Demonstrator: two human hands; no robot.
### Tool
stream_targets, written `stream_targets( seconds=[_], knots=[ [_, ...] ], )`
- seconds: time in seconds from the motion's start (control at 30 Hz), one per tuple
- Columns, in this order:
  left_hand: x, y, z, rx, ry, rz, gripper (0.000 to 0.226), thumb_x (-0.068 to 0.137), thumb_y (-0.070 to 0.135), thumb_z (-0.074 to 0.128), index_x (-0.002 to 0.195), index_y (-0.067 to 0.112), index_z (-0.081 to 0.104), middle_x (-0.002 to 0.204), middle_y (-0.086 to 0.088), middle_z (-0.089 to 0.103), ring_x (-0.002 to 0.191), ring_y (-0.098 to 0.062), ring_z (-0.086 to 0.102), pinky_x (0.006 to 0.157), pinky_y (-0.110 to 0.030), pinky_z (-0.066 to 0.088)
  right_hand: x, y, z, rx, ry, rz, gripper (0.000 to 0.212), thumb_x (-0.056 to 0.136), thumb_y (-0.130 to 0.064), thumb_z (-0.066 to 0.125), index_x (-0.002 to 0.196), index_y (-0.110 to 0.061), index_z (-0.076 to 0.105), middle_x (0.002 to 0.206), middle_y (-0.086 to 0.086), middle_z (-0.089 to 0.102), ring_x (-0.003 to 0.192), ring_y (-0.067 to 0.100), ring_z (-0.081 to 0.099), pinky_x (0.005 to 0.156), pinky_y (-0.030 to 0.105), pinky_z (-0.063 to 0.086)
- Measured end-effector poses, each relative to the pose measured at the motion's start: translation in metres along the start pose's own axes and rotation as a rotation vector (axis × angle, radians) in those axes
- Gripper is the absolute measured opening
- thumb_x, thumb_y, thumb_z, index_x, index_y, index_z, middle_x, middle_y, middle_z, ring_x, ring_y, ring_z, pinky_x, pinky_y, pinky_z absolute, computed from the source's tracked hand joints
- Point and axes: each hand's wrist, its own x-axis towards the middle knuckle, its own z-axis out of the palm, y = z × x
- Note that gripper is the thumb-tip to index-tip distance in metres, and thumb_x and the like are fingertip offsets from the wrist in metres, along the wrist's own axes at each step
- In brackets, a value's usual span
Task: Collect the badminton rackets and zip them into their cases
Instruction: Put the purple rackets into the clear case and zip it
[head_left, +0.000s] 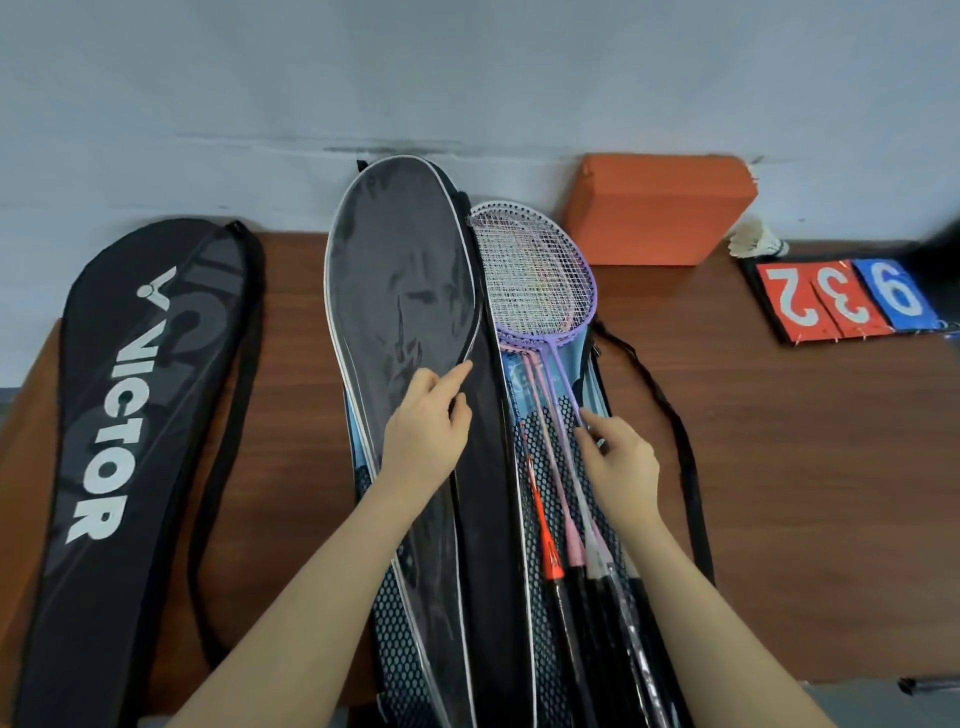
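An open racket case (415, 291) lies lengthwise in the middle of the brown table (779, 415), its black flap folded back to the left. Inside its light blue half lie several badminton rackets (535, 275), purple and pink frames stacked, handles pointing toward me. My left hand (426, 431) rests on the flap, its fingers pinching the flap's zipper edge. My right hand (618, 457) touches the thin racket shafts with its fingertips, fingers slightly bent. A second, closed black case marked VICTOR (135, 415) lies at the left.
An orange foam block (660, 208) stands against the grey wall at the back right. A shuttlecock (753, 241) and a flip scoreboard (847, 299) with red and blue number cards lie at the far right. The open case's black strap (670, 415) loops over the table.
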Motion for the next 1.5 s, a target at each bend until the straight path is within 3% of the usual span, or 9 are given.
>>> stream_targets(
  seconds=[0.13,0.33,0.5,0.6,0.8,1.03,1.3,1.4,1.5],
  knots=[
    [-0.001,-0.003,0.002,-0.009,0.027,-0.006,0.04,0.089,0.006,0.055,0.129,0.013,0.054,0.081,-0.002,0.042,0.059,-0.02,0.046,0.053,-0.039,0.047,-0.009,-0.009,0.016,0.029,0.009,0.064,0.024,0.09,-0.012,0.059,0.113,-0.009,0.066,0.09,0.006,0.068,0.08,0.023,0.063,0.068,0.037,0.05],
    [0.003,-0.014,-0.007,0.024,0.02,0.03,0.04,0.088,0.007,0.056,0.127,0.017,0.056,0.079,-0.001,0.043,0.063,-0.018,0.046,0.06,-0.038,0.048,-0.001,-0.012,0.024,-0.093,0.03,-0.014,0.02,0.087,-0.011,0.06,0.106,-0.008,0.064,0.097,0.005,0.062,0.071,0.025,0.059,0.058,0.031,0.043],
    [0.002,-0.012,-0.005,-0.015,0.007,-0.005,0.04,0.09,0.009,0.054,0.129,0.019,0.054,0.081,0.002,0.042,0.066,-0.015,0.045,0.062,-0.032,0.045,0.021,-0.015,0.026,-0.129,-0.05,0.07,0.042,0.087,-0.026,0.062,0.125,-0.012,0.054,0.093,0.002,0.064,0.082,0.024,0.06,0.079,0.045,0.048],
    [0.002,-0.011,-0.008,-0.093,-0.001,-0.061,0.039,0.091,0.01,0.053,0.129,0.021,0.054,0.082,0.007,0.041,0.066,-0.009,0.045,0.067,-0.016,0.039,0.038,-0.02,0.028,-0.132,-0.108,0.108,0.048,0.088,-0.028,0.061,0.131,-0.013,0.048,0.088,-0.004,0.06,0.085,0.023,0.059,0.086,0.047,0.046],
    [0.002,-0.009,-0.018,-0.135,0.03,-0.106,0.038,0.09,0.004,0.052,0.124,0.02,0.058,0.083,0.011,0.042,0.071,-0.001,0.046,0.069,-0.003,0.034,0.045,-0.027,0.031,-0.091,-0.136,0.099,0.042,0.091,-0.012,0.053,0.132,-0.01,0.047,0.077,0.008,0.058,0.068,0.026,0.052,0.058,0.034,0.038],
    [-0.01,-0.009,-0.035,-0.118,0.201,-0.124,0.037,0.087,0.001,0.055,0.119,0.018,0.063,0.082,0.003,0.05,0.073,-0.006,0.048,0.07,-0.004,0.036,0.026,-0.039,0.015,0.159,-0.039,0.051,0.043,0.088,-0.002,0.053,0.131,-0.008,0.052,0.074,0.019,0.055,0.068,0.022,0.045,0.059,0.026,0.029],
    [-0.013,-0.001,-0.042,-0.144,0.189,-0.083,0.038,0.086,0.0,0.057,0.121,0.015,0.061,0.077,0.011,0.042,0.066,0.0,0.047,0.067,-0.004,0.033,0.015,-0.052,-0.009,0.289,0.003,0.006,0.043,0.09,-0.004,0.053,0.131,-0.014,0.052,0.062,-0.002,0.044,0.054,0.008,0.034,0.059,0.027,0.03],
    [-0.011,0.002,-0.042,-0.132,0.135,-0.121,0.038,0.087,0.005,0.055,0.123,0.018,0.06,0.078,0.011,0.042,0.065,-0.003,0.047,0.067,-0.011,0.033,0.008,-0.055,-0.024,0.335,0.02,-0.021,0.04,0.09,-0.004,0.054,0.13,-0.012,0.054,0.092,0.005,0.068,0.074,0.019,0.059,0.074,0.03,0.046],
    [-0.006,0.009,-0.039,-0.097,0.093,-0.16,0.039,0.088,0.01,0.054,0.124,0.022,0.059,0.083,0.004,0.047,0.068,-0.009,0.048,0.068,-0.015,0.032,0.003,-0.051,-0.042,0.329,0.081,-0.049,0.039,0.09,0.0,0.054,0.129,-0.006,0.054,0.119,-0.006,0.058,0.106,0.004,0.057,0.087,0.003,0.037]
  ],
)
